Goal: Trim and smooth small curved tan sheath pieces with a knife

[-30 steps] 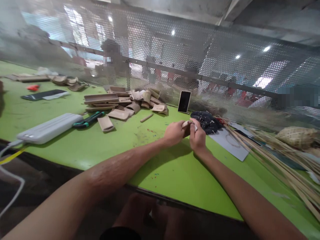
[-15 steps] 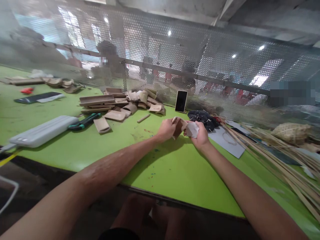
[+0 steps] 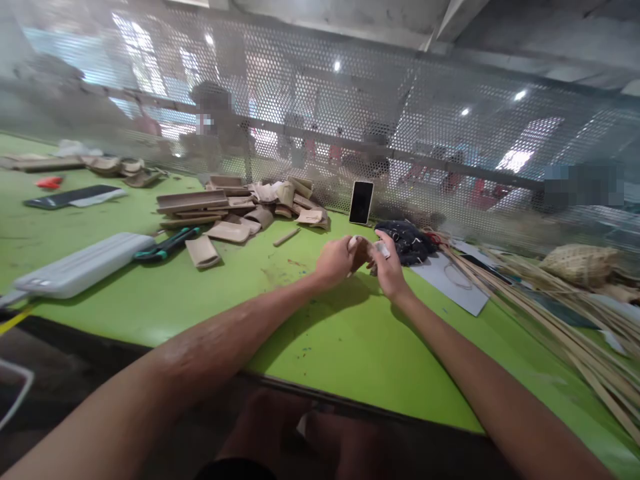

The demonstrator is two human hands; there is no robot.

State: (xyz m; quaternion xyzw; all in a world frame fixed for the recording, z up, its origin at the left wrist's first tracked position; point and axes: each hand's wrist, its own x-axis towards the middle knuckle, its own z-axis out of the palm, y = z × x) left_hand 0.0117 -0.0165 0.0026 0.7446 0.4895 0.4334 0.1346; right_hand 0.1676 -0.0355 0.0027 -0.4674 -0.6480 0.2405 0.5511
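While curled left hand [image 3: 334, 262] grips curved brown piece [image 3: 358, 256] above worktop [image 3: 360, 353], well inside front edge, right hand [image 3: 392, 272] pinches white scrap [image 3: 383, 249] beside it. Piece seemingly mid-work; pile of pieces [image 3: 193, 200] near back edge lies unheld, finish unclear.

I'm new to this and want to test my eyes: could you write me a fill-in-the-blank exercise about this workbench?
1. The left hand holds a curved brown piece; the scrap in the right hand is coloured ____.
2. The dark cloth bundle lies nearer the ____ hand.
3. The tabletop is coloured ____.
4. The phone beyond the hands has a ____ screen.

Missing words: white; right; green; black.
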